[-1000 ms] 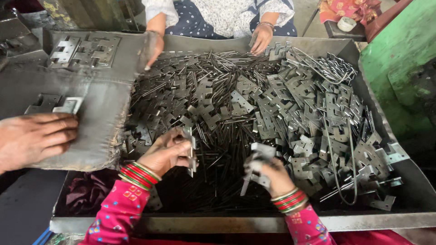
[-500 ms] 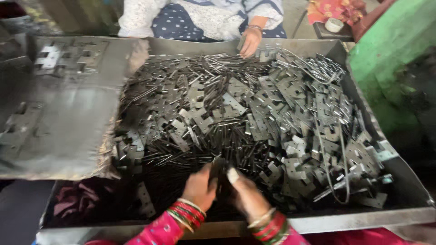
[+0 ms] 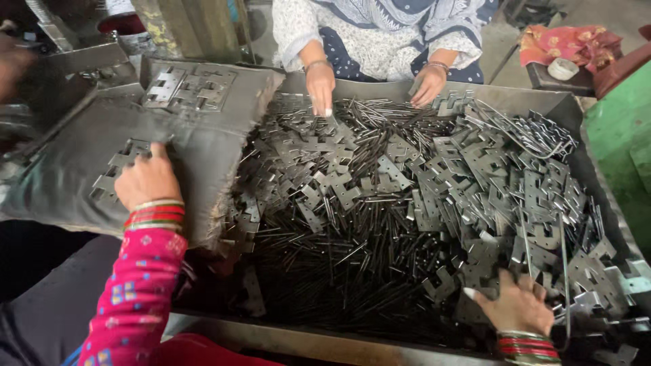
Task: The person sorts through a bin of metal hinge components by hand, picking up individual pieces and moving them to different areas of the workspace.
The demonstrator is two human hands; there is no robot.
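Observation:
My left hand (image 3: 146, 179) rests palm down on a grey padded cloth (image 3: 74, 163), covering flat metal hinge pieces (image 3: 112, 173) laid out there. My right hand (image 3: 515, 305) reaches into a big heap of dark metal hinge plates (image 3: 475, 176) and thin pins (image 3: 339, 251) inside a large metal tray (image 3: 583, 115); its fingers are spread over plates near the tray's front right. Both wrists carry red and green bangles, and the left arm has a pink patterned sleeve.
A person in a pale patterned dress sits across the tray with both hands (image 3: 320, 85) in the pile. More hinges (image 3: 190, 88) lie at the cloth's far end. A green surface (image 3: 624, 142) borders the right side; a red cloth (image 3: 569, 44) lies beyond.
My hands, held together over the front middle of the tray half a second ago, have parted: the left went onto the grey cloth, the right to the front-right plates.

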